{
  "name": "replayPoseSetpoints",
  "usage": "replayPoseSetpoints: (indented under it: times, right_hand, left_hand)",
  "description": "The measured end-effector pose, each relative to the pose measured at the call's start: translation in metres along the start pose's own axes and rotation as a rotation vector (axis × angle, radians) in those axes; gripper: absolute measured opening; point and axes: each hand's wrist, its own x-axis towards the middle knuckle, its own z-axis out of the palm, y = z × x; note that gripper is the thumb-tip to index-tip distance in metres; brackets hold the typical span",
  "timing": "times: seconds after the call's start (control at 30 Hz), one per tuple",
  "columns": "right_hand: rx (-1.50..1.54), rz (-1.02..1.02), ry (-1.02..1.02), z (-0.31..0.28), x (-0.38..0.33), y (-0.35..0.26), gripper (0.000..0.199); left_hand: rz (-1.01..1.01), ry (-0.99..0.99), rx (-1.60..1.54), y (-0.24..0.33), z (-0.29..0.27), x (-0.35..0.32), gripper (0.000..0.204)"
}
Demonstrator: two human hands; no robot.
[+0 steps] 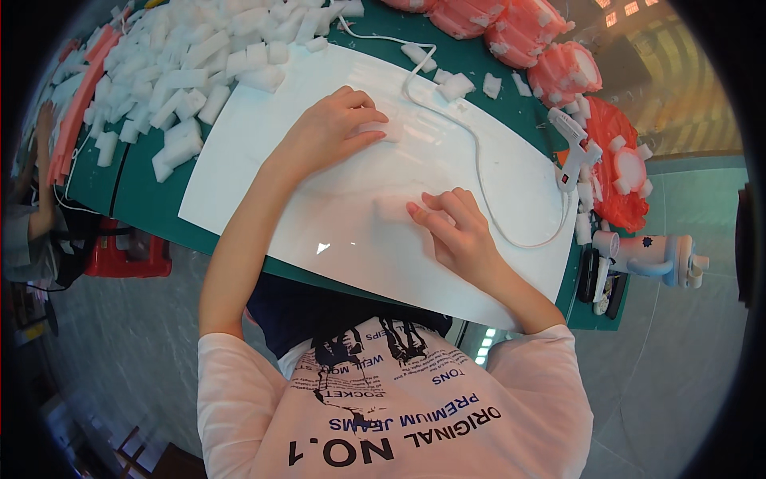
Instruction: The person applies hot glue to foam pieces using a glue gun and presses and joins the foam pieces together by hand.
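Note:
A glossy white board (335, 215) lies on the green table in front of me. Over its far middle part, my left hand (335, 128) has its thumb and fingers closed around a pale foam piece (373, 129), mostly hidden by the fingers. Nearer and to the right, my right hand (458, 231) pinches another whitish foam piece (391, 209), whose outline barely stands out against the board. The two hands are apart. A white glue gun (570, 152) rests at the board's right edge, its white cord (479, 160) curving across the board.
Many white foam pieces (179, 80) are heaped at the far left beside pink foam strips (80, 104). Pink bundles (527, 40) and a red bag (614, 180) line the far right. A tumbler (658, 259) sits at the right corner. A red stool (132, 251) stands left, near another person's arm (44, 176).

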Motion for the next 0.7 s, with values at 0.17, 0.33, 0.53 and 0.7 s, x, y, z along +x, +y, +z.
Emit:
replayPoseSetpoints:
  times: [0.17, 0.33, 0.53, 0.7]
  right_hand:
    - [0.382, 0.197, -0.01, -0.01, 0.001, 0.018, 0.026]
    - [0.812, 0.572, 0.365, -0.029, -0.016, 0.025, 0.025]
    - [0.98, 0.714, 0.661, -0.057, -0.04, 0.033, 0.029]
    - [1.032, 0.759, 0.752, -0.061, -0.049, 0.04, 0.03]
  left_hand:
    - [0.093, 0.072, -0.037, -0.002, 0.004, 0.002, 0.017]
    - [0.035, 0.025, -0.039, -0.002, 0.004, 0.0, 0.018]
    - [0.14, 0.138, -0.066, 0.021, -0.005, 0.004, 0.018]
    - [0.288, -0.082, -0.052, 0.071, 0.001, -0.027, 0.028]
